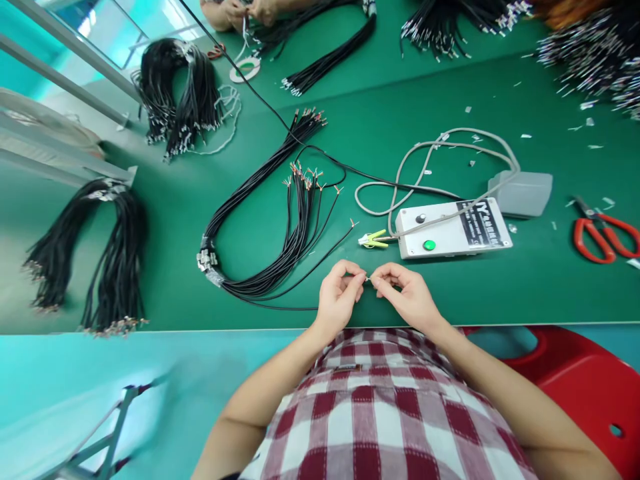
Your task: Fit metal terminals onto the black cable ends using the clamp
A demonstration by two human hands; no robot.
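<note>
My left hand (336, 297) is closed in a pinch on the end of a black cable (285, 308), close to the table's front edge. Opposite it, my right hand (406, 297) pinches the thin bare wires at that same cable end, and the fingertips almost meet. The cable runs left into a curved bundle of black cables (245, 183), whose stripped copper ends fan out. Just beyond my hands, a yellow-green clip (374, 240) sticks out from a white tester box (410, 243) with a green button.
Red-handled scissors (595, 240) lie at the right, near a translucent plastic case (525, 193). More cable bundles (113, 190) rest at the left and back. Another person's hands (250, 12) work at the far side beside a tape roll (245, 69). A red chair (575, 393) stands behind right.
</note>
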